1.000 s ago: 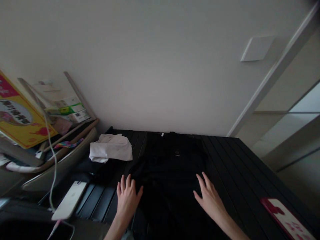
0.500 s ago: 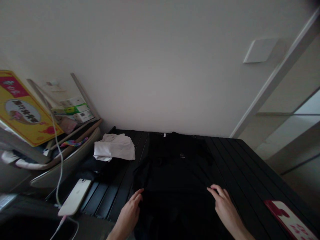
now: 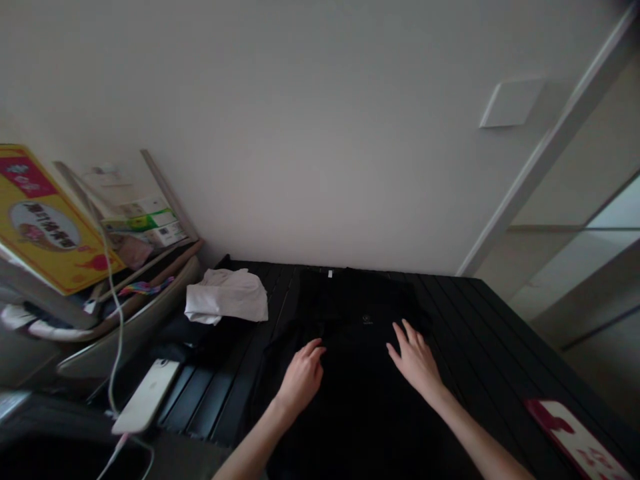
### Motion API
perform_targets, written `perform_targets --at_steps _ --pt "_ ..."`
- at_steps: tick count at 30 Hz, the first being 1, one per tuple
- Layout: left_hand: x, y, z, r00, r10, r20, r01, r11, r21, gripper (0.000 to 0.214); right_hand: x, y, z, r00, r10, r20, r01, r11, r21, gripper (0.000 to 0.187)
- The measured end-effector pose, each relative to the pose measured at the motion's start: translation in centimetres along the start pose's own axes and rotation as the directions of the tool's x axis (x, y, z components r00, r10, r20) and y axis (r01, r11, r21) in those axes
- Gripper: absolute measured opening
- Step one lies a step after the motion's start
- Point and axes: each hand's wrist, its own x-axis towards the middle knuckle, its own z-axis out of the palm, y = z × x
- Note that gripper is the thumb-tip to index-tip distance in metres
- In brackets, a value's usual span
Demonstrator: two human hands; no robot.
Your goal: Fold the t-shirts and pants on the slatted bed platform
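Observation:
A black shirt (image 3: 360, 387) lies spread on the dark slatted table (image 3: 480, 347), its collar toward the wall. There is a small white label at the neck and a small pale logo on the chest. My left hand (image 3: 302, 373) rests over the shirt's left half, fingers loosely bent and nothing visible in them. On the opposite side my right hand (image 3: 415, 357) is open over the chest below the logo, with fingers spread. Both hands appear to touch the cloth, though the dark fabric makes contact hard to judge.
Folded pale cloth (image 3: 227, 297) sits at the table's back left. Nearer are a white phone (image 3: 147, 397) and its cable (image 3: 119, 333). A filled basket (image 3: 135, 327) with a yellow box (image 3: 50, 227) stands left. A red-and-white object (image 3: 575, 437) lies front right.
Both hands have left the shirt's side edges and moved inward and up toward the chest. My right fingers have spread from a pinch. The shirt's lower part looks flatter.

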Motion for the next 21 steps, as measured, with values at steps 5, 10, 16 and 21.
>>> perform_targets --at_steps 5,10,16,21 --pt "5.1 0.6 5.5 0.987 0.137 0.087 -0.138 0.990 0.006 0.052 -0.1 -0.9 4.0 0.996 0.062 -0.070 -0.062 0.998 0.015 0.063" --pt "9.9 -4.4 4.4 0.981 -0.188 -0.047 0.193 0.961 0.200 0.049 -0.3 -0.2 5.0 0.996 0.090 -0.001 -0.090 0.996 0.018 0.068" --pt "13.3 -12.2 1.3 0.857 -0.466 -0.222 0.512 0.820 0.254 0.056 -0.5 -0.7 4.8 0.997 0.079 -0.026 -0.079 0.997 0.007 0.067" --pt "14.8 -12.1 2.4 0.879 -0.398 -0.262 0.466 0.833 0.298 0.053 0.8 -0.7 2.8 0.996 0.087 -0.017 -0.087 0.996 0.015 0.060"
